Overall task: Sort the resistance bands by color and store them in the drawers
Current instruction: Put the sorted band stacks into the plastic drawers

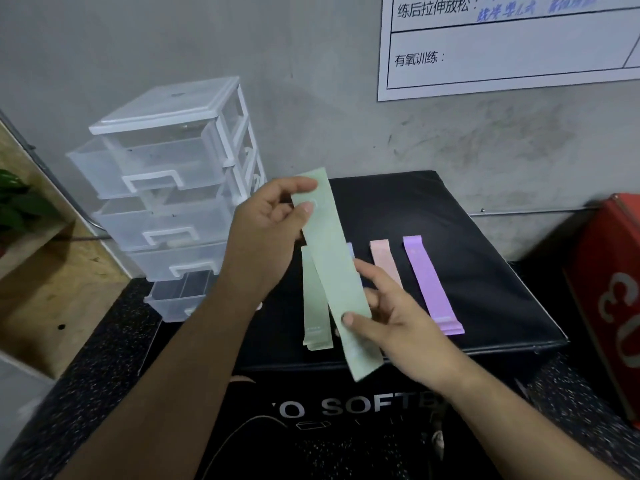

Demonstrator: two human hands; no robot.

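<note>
I hold a pale green resistance band stretched lengthwise above the black box. My left hand pinches its far end, and my right hand grips its near part between thumb and fingers. Below it, more green bands lie stacked on the black padded box. A pink band and a purple band lie to the right, and a bluish band edge peeks out behind the held band. The clear plastic drawer unit stands at the left with its drawers pulled partly out.
A red box stands at the right. A wooden shelf with a green plant is at the left. A white wall chart hangs on the grey wall. Speckled black floor surrounds the box.
</note>
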